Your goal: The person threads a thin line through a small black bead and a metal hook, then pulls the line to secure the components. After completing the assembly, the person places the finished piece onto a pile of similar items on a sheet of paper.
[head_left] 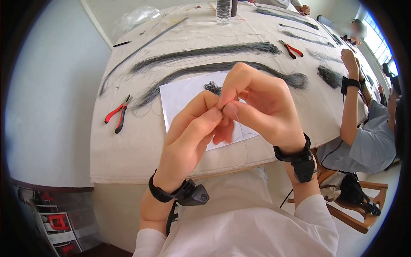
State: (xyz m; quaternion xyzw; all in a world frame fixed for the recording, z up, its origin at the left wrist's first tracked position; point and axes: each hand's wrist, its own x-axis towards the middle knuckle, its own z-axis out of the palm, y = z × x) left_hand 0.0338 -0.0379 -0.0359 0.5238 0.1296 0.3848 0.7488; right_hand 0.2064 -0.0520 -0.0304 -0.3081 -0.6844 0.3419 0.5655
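Note:
Both hands meet above a white paper sheet in the head view. My left hand pinches a small dark piece between thumb and index finger. My right hand is closed at the same spot, its thumb and index fingertips pressed around the piece. A thin wire hangs from the fingertips over the paper. Behind the fingers, a small heap of dark curled loops lies on the paper. What exactly the fingertips hold is partly hidden.
Long dark wire bundles lie across the cloth-covered table. Red-handled pliers are at the left, another pair at the upper right. A clear bottle stands at the back. A co-worker sits at the right; others are farther back.

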